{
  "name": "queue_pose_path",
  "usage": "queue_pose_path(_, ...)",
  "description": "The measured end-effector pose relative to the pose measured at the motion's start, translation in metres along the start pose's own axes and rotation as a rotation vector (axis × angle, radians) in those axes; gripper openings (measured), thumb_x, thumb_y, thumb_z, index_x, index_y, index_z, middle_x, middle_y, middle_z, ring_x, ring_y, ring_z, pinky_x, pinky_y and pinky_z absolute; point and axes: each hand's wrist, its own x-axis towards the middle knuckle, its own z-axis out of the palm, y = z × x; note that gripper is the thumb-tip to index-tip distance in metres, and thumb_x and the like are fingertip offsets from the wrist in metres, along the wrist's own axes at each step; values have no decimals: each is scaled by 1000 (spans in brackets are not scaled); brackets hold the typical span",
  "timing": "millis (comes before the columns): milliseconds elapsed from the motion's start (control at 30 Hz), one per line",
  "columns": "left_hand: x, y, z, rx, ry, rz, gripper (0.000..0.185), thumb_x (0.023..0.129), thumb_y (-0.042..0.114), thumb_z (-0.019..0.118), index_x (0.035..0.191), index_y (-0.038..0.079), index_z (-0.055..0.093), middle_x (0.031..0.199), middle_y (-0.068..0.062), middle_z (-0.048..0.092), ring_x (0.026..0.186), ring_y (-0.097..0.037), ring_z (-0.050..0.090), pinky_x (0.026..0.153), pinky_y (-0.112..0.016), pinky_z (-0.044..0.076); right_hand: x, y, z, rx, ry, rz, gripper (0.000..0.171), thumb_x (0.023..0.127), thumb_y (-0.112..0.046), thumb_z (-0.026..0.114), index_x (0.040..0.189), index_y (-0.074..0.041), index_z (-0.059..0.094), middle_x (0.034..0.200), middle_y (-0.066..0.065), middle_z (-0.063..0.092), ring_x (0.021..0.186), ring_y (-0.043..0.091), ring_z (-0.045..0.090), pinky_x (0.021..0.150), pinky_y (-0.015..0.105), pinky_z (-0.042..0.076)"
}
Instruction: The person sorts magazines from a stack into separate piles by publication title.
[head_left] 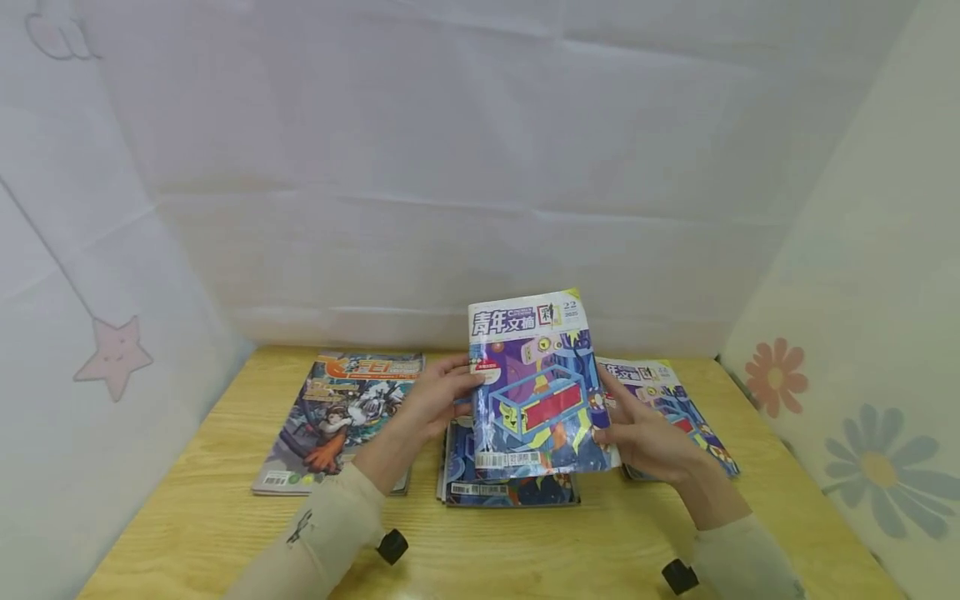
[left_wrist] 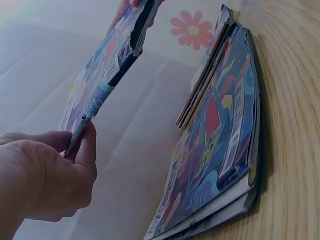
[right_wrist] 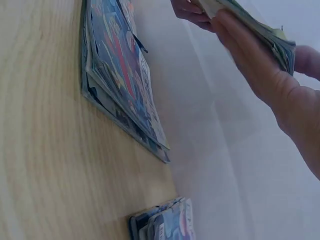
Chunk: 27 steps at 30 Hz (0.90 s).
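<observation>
A magazine (head_left: 536, 387) with a blue and purple illustrated cover is held up, slightly tilted, between both hands. My left hand (head_left: 438, 392) pinches its left edge; in the left wrist view the thumb and fingers (left_wrist: 86, 150) close on that edge. My right hand (head_left: 643, 433) grips the right edge, with fingers behind and thumb in front. Below the raised magazine, a stack of magazines (head_left: 517, 492) lies on the table, its upper part hidden. The left wrist view shows several layers in this stack (left_wrist: 210, 150).
On the left of the wooden table (head_left: 480, 550) lies a magazine (head_left: 337, 425) with an orange title and comic-style figures. Similar magazines (head_left: 686, 408) lie at the right, partly covered by my right hand. White cloth (head_left: 480, 167) stands behind, and flower-printed cloth (head_left: 847, 292) borders the right.
</observation>
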Motion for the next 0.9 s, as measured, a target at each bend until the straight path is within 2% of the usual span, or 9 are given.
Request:
queue_pose_path(100,3,-4,6,-11,-33,-6,50,97,3,67,144,2,50,129,-19,62,93,-24,68,72,-36,58,-7,1,-7,84,-26,-43,101,95,23,43,164,-37,0,163,25,17,117,31,56,91,40,54)
queue_pose_path(233,9,-12,15,9,-97,-42,56,97,8,69,148,4,46,124,-18,65,92,-23,69,79,-41,58,-16,5,-20,158,-8,-83,102,92,27,38,165,-34,0,166,21,6,132,32,49,92,35,54)
queue_pose_path(333,10,-19,20,68,-175,-94,63,97,11,71,152,6,41,122,-17,66,99,-26,69,88,-49,55,-25,9,-32,184,18,-102,104,91,29,35,165,-34,-1,165,17,13,137,34,44,93,34,53)
queue_pose_path(400,9,-24,25,100,-222,-141,65,95,11,73,152,6,42,121,-16,67,103,-30,69,95,-55,51,-32,12,-40,197,29,-111,104,92,29,35,164,-36,-3,161,17,23,136,36,45,96,36,52)
queue_pose_path(467,8,-29,32,127,-255,-183,63,94,10,74,150,6,45,120,-16,67,105,-32,68,98,-59,47,-39,14,-48,206,31,-123,104,93,28,34,164,-37,-5,157,16,33,135,38,47,100,43,49)
queue_pose_path(533,8,-35,41,141,-258,-215,58,93,7,75,146,5,50,118,-16,68,103,-33,68,99,-59,46,-47,14,-56,216,24,-132,102,94,27,32,164,-37,-6,154,17,39,134,41,48,102,50,45)
queue_pose_path(667,12,-51,65,152,-221,-229,52,91,3,75,140,5,56,111,-15,69,97,-30,69,94,-54,52,-61,11,-73,196,18,-125,101,95,27,28,162,-37,-12,150,16,43,130,41,52,100,55,45)
queue_pose_path(900,23,-75,104,112,-158,-247,61,86,-6,74,143,3,53,101,-16,69,87,-27,71,83,-48,58,-81,4,-109,121,38,-81,98,96,25,29,162,-33,-15,144,15,51,123,38,58,96,52,50)
